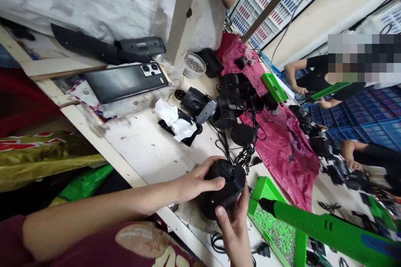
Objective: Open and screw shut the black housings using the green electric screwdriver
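White, scuffed workbench [140, 146] is seen running away from the near edge, under crowded black parts. At the near side, a rounded black plastic housing with a vented top [230, 190] is held between both hands: the left hand [196, 183] is curled around its left side, thumb laid on top, and the right hand [233, 229] is closed on its near right side. It is probably stiff, fairly light and somewhat slick, so it is best gripped by its broad side walls, with loose cords [247, 154] just beyond it kept from being tugged. To the right, a green electric screwdriver with a black nose [313, 221] is seen over a green perforated plastic basket [300, 246] of small metal pieces. On the left, crumpled white tissue [167, 112] and a dark smartphone [125, 83] can be seen. Farther off, more black housings [227, 112] are grouped near a clear round tub [191, 76], beside a pink plastic sheet [288, 146]. At the far right, black parts are being handled by a co-worker's hand [354, 163].
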Motion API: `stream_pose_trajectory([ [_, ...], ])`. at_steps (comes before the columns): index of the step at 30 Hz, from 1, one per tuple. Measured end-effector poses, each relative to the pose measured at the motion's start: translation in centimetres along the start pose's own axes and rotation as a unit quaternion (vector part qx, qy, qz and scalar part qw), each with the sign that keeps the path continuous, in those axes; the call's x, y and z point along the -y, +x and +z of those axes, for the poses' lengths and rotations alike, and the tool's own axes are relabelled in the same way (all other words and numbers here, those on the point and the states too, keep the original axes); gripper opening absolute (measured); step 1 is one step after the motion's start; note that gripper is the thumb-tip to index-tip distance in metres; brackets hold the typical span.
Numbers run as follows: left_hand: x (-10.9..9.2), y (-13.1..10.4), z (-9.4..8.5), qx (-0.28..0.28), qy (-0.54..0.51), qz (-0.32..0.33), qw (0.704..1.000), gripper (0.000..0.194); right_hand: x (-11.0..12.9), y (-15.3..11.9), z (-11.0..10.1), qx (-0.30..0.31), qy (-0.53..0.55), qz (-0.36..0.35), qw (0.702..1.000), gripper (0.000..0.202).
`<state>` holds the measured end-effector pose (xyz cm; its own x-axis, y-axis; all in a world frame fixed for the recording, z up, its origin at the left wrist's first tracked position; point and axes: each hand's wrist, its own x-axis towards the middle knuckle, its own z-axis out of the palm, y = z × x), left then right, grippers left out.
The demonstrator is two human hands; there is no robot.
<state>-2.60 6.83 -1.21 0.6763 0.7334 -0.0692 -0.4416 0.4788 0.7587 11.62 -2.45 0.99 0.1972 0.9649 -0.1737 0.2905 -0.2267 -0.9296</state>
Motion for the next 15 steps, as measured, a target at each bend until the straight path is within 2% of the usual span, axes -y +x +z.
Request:
stream_pose_trajectory([
  [3, -0.3, -0.1, -0.3, 0.021, 0.037, 0.006, 0.999, 0.073, 0.1, -0.2, -0.2, 0.007, 0.006, 0.007, 1.0, 0.086],
  [7, -0.3, -0.4, -0.4, 0.038, 0.135, 0.051, 0.989, 0.07, 0.0, -0.7, -0.3, -0.012, -0.006, 0.008, 1.0, 0.086],
  [13, 0.1, -0.6, -0.2, 0.026, 0.199, 0.053, 0.978, 0.079, 0.0, -1.0, 0.3, -0.053, 0.001, 0.008, 0.999, 0.087],
  [15, 0.4, -0.5, -0.2, 0.02, 0.222, 0.055, 0.973, 0.088, -0.3, -1.1, 0.5, -0.067, -0.015, 0.002, 0.998, 0.087],
])
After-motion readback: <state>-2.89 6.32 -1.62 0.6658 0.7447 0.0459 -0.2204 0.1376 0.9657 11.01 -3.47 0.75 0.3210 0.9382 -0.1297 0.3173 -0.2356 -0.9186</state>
